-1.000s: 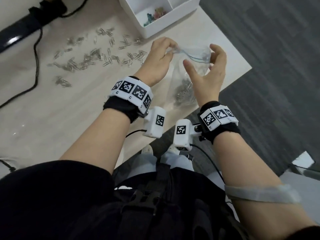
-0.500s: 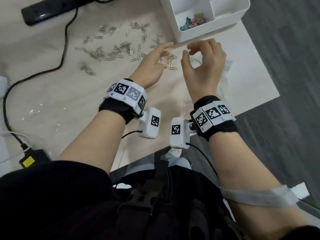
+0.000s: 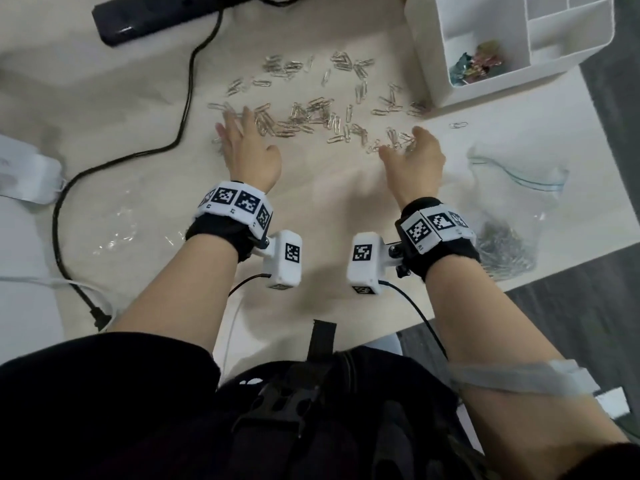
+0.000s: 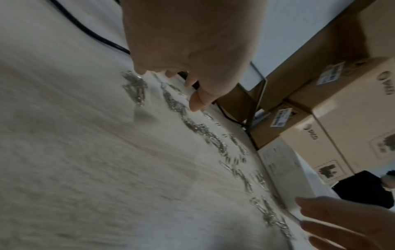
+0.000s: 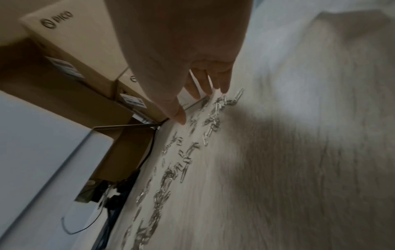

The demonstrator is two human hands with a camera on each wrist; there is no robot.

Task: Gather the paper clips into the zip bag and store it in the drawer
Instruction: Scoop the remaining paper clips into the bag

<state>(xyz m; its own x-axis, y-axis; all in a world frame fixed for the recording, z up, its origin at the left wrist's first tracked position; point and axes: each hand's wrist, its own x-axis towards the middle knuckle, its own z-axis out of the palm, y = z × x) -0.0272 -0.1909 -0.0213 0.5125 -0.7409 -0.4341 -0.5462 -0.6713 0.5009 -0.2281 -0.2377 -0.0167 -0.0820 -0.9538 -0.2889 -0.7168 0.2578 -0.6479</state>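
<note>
Several silver paper clips [image 3: 304, 114] lie scattered across the pale table [image 3: 322, 202]. My left hand [image 3: 239, 131] is open with fingers spread, touching down at the left end of the scatter. My right hand [image 3: 410, 147] is open too, its fingertips [image 5: 223, 90] down among the clips [image 5: 213, 116] at the right end. The clear zip bag [image 3: 516, 188] lies on the table to the right of my right wrist, mouth open, with a heap of clips [image 3: 504, 249] inside. In the left wrist view my thumb tip [image 4: 195, 103] hovers over the clips [image 4: 198, 130]. No drawer is in view.
A white divided organiser [image 3: 519, 43] with coloured clips stands at the back right. A black power strip [image 3: 162, 15] and its cable [image 3: 187, 109] run along the left. The table's right edge [image 3: 609, 188] is close behind the bag. Cardboard boxes [image 4: 346, 104] stand beyond the table.
Both hands have let go of the zip bag, which now lies on the table at the right. They moved left and apart to either end of the scattered clips.
</note>
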